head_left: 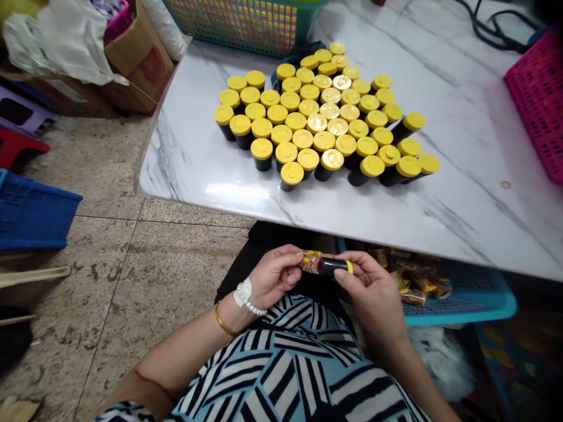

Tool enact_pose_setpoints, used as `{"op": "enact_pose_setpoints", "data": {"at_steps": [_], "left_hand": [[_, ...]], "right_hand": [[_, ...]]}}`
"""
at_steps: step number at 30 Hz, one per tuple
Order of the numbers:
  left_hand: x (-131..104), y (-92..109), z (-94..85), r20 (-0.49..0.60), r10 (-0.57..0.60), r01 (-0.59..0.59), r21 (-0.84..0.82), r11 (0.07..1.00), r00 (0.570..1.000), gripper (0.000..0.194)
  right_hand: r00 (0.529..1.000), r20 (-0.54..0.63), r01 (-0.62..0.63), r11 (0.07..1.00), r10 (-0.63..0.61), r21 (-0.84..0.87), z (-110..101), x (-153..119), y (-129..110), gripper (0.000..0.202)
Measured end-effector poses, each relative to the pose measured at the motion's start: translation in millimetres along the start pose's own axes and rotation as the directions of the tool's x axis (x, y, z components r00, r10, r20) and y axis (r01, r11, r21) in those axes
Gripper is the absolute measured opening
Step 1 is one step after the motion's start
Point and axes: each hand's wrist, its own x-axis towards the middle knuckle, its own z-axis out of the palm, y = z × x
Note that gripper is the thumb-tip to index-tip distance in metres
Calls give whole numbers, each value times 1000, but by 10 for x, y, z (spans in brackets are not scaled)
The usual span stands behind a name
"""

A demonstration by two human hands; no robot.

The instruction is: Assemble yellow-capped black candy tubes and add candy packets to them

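Note:
Over my lap, my right hand (369, 281) grips a small black bottle (333, 266) by its yellow-capped end. The bottle lies on its side, cap to the right. At its other end is a printed, glossy, colourful label sleeve (310, 262), pinched between the thumb and fingers of my left hand (281, 268). The sleeve meets the bottle's end; how far it overlaps I cannot tell. On the table beyond my hands, several like black bottles with yellow caps (302, 139) stand upright in a close group.
The marbled white table (197, 170) has its near edge just beyond my hands. Beneath that edge, a blue basket (479, 299) holds many printed sleeves (413, 287). A green basket (246, 26) stands at the back, a pink basket (534, 99) at right. A blue crate (35, 211) is at left.

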Motion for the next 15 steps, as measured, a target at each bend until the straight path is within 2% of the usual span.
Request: {"op": "enact_pose_setpoints", "data": {"at_steps": [3,6,9,15], "left_hand": [[9,-10,-21,20,-23,24,-23,999,1000,27],[7,-24,-20,45,-30,32,-55,998,999,26],[-4,-37,-13,17,-10,10,-40,999,1000,27],[-15,-39,-15,-26,-2,2,26,1000,1000,31]], "right_hand": [[1000,11,-6,1000,6,-2,-20,0,9,25],[1000,-28,-6,1000,6,-22,-14,13,4,26],[999,-35,12,998,-14,-61,17,10,-22,25],[978,9,202,929,-209,-311,67,-45,-7,23]]}}
